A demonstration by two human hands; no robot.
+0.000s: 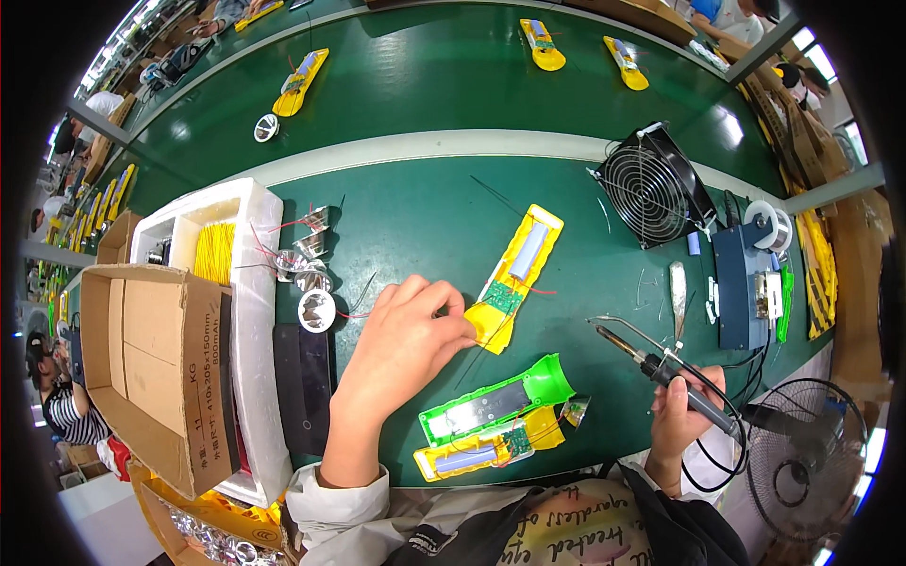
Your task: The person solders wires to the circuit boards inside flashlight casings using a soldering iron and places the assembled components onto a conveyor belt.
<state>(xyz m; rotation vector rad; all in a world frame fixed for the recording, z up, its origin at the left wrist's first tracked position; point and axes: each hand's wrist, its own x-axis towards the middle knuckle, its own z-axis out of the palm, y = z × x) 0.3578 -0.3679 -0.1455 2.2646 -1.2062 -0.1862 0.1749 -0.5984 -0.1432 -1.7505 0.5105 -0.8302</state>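
Note:
My left hand point(415, 325) is closed in a pinch at the wide lower end of a yellow flashlight housing half point(493, 330). A thin wire shows at its fingertips. In that housing lie a lilac battery cell point(529, 250) and a green circuit board point(501, 297), with a red wire reaching out to the right. My right hand point(681, 415) grips a soldering iron point(661, 370) with a thin feed tube clamped along it. The iron's tip points left, apart from the housing. Nearer me lie a green housing half point(491, 407) and another fitted yellow half point(472, 460).
Reflector cups point(316, 309) with wires stand left, beside a foam box point(253, 203) and a cardboard box point(142, 349). A black fan point(656, 184) and a blue-grey soldering station point(739, 288) with a solder spool point(769, 226) stand right. Beyond a pale rail point(425, 144) lie more yellow housings point(300, 85).

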